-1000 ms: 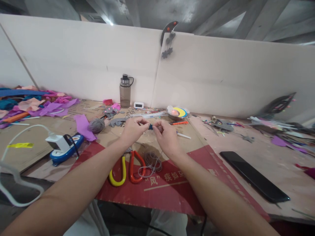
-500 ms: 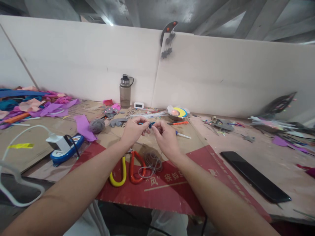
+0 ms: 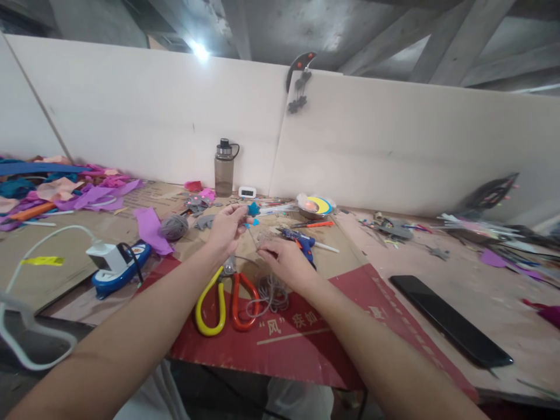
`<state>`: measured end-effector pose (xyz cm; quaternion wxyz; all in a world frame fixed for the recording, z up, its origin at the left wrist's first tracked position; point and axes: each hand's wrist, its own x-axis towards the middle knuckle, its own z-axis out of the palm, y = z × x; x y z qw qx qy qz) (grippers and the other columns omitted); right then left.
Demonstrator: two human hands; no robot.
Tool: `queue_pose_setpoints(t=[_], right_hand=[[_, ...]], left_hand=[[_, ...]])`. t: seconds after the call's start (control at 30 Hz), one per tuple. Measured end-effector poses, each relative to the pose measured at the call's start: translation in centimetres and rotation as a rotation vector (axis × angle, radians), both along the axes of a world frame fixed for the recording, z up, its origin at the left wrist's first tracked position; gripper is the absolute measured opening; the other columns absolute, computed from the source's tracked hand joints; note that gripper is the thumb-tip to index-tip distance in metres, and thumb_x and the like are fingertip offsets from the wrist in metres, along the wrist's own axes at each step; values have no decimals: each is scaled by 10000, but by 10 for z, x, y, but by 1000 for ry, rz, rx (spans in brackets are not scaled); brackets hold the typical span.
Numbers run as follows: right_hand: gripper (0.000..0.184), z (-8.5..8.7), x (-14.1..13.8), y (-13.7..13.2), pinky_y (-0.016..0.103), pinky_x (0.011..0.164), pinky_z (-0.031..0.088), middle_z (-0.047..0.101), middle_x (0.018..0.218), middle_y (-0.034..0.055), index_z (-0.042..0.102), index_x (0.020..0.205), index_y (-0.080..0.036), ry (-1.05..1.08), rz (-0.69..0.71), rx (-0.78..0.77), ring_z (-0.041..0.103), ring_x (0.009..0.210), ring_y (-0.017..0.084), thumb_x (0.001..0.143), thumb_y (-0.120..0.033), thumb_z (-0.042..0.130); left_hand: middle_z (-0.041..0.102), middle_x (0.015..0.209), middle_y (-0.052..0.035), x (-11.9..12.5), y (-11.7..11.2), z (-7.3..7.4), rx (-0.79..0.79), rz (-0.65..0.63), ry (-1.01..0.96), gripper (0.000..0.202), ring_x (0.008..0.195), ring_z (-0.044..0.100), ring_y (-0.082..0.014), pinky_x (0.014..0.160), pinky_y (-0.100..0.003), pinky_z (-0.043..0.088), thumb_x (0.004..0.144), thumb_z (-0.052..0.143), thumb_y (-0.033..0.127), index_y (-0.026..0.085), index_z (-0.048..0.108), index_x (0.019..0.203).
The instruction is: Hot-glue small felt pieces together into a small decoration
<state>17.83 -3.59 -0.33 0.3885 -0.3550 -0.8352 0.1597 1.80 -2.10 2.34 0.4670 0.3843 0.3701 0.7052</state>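
My left hand (image 3: 230, 226) pinches a blue star-shaped piece (image 3: 254, 209) between thumb and fingertips. Just below it, small bright blue bits (image 3: 256, 222) show beside the fingers. Lower and to the right, my right hand (image 3: 282, 259) has its fingers closed on a thin cord (image 3: 252, 237) that runs up toward the left hand. Under the hands lie a loose coil of grey cord (image 3: 273, 293) and scissors (image 3: 225, 306) with one yellow and one red handle. A blue glue gun (image 3: 305, 245) rests just beyond my right hand.
A red-printed cardboard sheet (image 3: 306, 361) covers the table's front. On the right lies a black phone (image 3: 450, 321); on the left, a blue power strip (image 3: 122, 274) with a white charger. Grey yarn (image 3: 174, 227), a bottle (image 3: 224, 169) and a bowl (image 3: 315, 207) stand farther back.
My hands have parted: the left moved a little left and up with the blue star, the right came down and left along the cord. The glue gun now shows more fully.
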Motion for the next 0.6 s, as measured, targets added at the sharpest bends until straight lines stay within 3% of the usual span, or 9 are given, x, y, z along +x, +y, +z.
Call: queue_pose_setpoints(t=[0.07,0.13,0.23,0.4,0.5,0.6], right_hand=[[276,9,11,7,268,636,363,626,686,33,604,644,-199,-106,-22,67,537,668,154,852,-307,458],[352,18,26,16,276,599,341,626,681,58,597,653,-193,-150,-234,84,535,640,164,878,-376,399],[386,21,48,31,293,579,331,627,659,103,608,640,-179,-288,-513,3,555,619,195,824,-486,464],[318,-10,55,48,314,637,383,660,744,137,661,715,-170,-494,-501,-121,601,731,243,735,-477,579],[221,-26,50,54,312,649,404,665,804,168,657,711,-139,-407,-536,-201,614,763,246,713,-352,599],[144,-28,50,58,288,547,398,665,753,152,642,730,-136,-314,-574,-258,614,652,215,704,-248,556]], left_hand=[[495,560,47,-5,3,-2,33,34,30,194,453,464,-34,355,-149,197,630,665,251,153,511,697],[475,524,56,-10,7,-4,33,83,58,198,422,416,-30,360,-155,196,631,664,270,154,517,695],[450,479,68,-18,10,-6,19,148,78,205,382,357,-24,362,-162,183,624,666,284,157,519,689],[448,466,74,-27,16,-7,-5,173,78,216,383,372,-25,372,-155,203,608,672,303,157,534,687],[450,457,76,-26,17,-9,-17,167,109,227,378,384,-33,366,-156,205,606,675,324,159,546,695],[483,484,65,-20,15,-13,-14,143,215,235,379,403,-38,373,-157,237,621,670,348,158,577,722]])
